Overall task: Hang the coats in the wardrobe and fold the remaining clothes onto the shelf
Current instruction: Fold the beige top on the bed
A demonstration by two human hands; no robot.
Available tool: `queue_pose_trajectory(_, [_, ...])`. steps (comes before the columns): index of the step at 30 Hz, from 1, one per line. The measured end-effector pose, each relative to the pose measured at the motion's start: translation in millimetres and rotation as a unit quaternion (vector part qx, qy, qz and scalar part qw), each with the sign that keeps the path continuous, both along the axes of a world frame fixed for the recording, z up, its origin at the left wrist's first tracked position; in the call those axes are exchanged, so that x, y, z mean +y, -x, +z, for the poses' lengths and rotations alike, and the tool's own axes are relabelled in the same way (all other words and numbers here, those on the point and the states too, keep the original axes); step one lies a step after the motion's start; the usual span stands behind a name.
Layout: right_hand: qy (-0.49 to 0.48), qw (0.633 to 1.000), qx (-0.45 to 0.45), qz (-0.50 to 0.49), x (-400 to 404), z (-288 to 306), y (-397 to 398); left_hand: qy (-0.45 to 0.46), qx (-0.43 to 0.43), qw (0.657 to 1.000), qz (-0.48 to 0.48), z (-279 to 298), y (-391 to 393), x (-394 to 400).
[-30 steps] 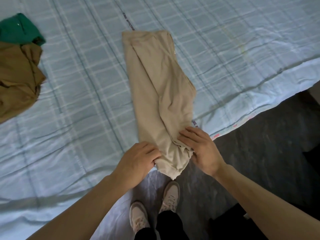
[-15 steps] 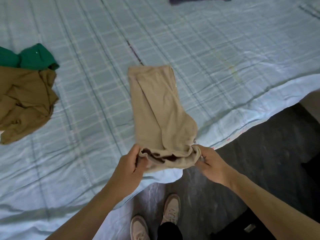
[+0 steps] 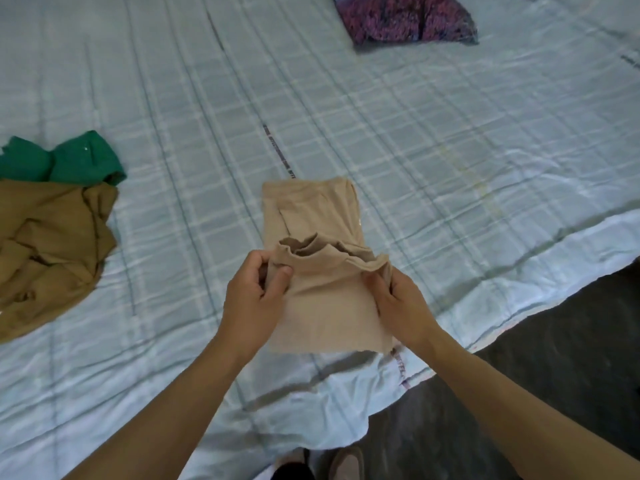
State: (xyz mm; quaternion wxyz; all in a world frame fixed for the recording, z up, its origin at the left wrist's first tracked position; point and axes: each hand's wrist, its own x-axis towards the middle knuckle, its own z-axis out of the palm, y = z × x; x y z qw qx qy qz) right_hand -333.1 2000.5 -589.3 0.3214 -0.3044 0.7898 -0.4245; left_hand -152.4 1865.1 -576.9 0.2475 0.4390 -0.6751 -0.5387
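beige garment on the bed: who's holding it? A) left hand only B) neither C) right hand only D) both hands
D: the left hand and right hand each pinch a corner of the beige garment's lifted near end, folding it toward the far end.

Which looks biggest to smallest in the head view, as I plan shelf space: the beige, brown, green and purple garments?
1. Beige garment
2. Brown garment, cut off by the frame, so these two are unsure
3. Purple garment, farther away and cropped
4. Green garment, partly covered

Folded garment [image 3: 322, 306] on the bed [image 3: 450, 140] before you, pinched between your left hand [image 3: 254, 299] and right hand [image 3: 401, 303], 2 crumpled garments [image 3: 52, 237] far left, pillow [image 3: 405, 17] behind
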Motion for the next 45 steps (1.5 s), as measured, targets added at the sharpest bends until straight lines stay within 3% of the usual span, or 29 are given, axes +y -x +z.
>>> queue_pose_trajectory(5, [0.053,0.996,-0.069,-0.019,-46,10,25,-0.055,0.056,0.997,0.004,-1,24,-48])
queue_pose_trajectory(9, [0.025,0.983,-0.148,0.108,-80,11,56,-0.032,0.064,0.997,0.042,-10,49,-98])
queue_pose_trajectory(14, [-0.027,0.999,-0.017,0.042,-150,-10,90,-0.009,0.047,0.997,0.068,-36,87,-159])
queue_pose_trajectory(17, [-0.100,0.990,0.100,0.018,-180,-28,100,0.012,-0.074,0.996,0.052,-54,104,-182])
queue_pose_trajectory(19, [-0.157,0.971,0.180,0.031,-182,-39,99,0.091,-0.176,0.980,0.010,-62,105,-183])
queue_pose_trajectory(21, [-0.149,0.953,0.257,0.059,-175,-43,88,0.223,-0.184,0.956,-0.055,-64,100,-172])
queue_pose_trajectory(24, [-0.117,0.907,0.363,0.177,-159,-56,63,0.368,-0.198,0.889,-0.185,-76,101,-154])
queue_pose_trajectory(26, [-0.150,0.874,0.388,0.253,-145,-73,52,0.380,-0.274,0.843,-0.262,-92,104,-144])
queue_pose_trajectory(28, [-0.183,0.865,0.376,0.278,-129,-92,50,0.363,-0.326,0.821,-0.297,-114,100,-139])
queue_pose_trajectory(32, [-0.186,0.875,0.361,0.264,-117,-114,57,0.355,-0.350,0.809,-0.310,-144,91,-140])
queue_pose_trajectory(36, [-0.187,0.867,0.374,0.270,-118,-115,59,0.349,-0.384,0.796,-0.311,-134,94,-139])
queue_pose_trajectory(39, [-0.186,0.861,0.383,0.279,-114,-104,57,0.356,-0.354,0.808,-0.308,-113,91,-130])
queue_pose_trajectory(43, [-0.140,0.857,0.397,0.296,-84,-97,41,0.387,-0.190,0.837,-0.337,-98,59,-99])
queue_pose_trajectory(45, [-0.109,0.863,0.379,0.314,-59,-96,34,0.364,-0.205,0.831,-0.366,-96,40,-82])
